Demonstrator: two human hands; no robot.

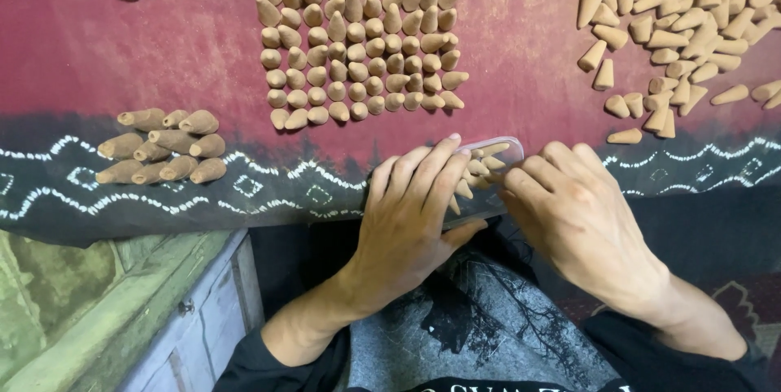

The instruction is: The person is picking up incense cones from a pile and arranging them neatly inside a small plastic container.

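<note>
Head view: left hand (419, 213) and right hand (573, 213) both curl around, seemingly gripping, a clear tray (498, 150) of tan cones (478, 171)

The left hand (415, 213) covers most of the clear tray (498, 150); cone piles (691, 18) beyond it run off the top edge.

This looked like a small handcraft workshop, likely run from a home, where incense cones were made by hand. Across the top of the frame, tan incense cones (362, 42) stood packed in a neat square block, with loose heaps at upper right (675, 26) and a stacked bundle at left (163, 148). They lay on a maroon-and-black tie-dyed cloth (98, 50), beside a worn, green-painted wooden box (122, 311) at lower left.
</note>
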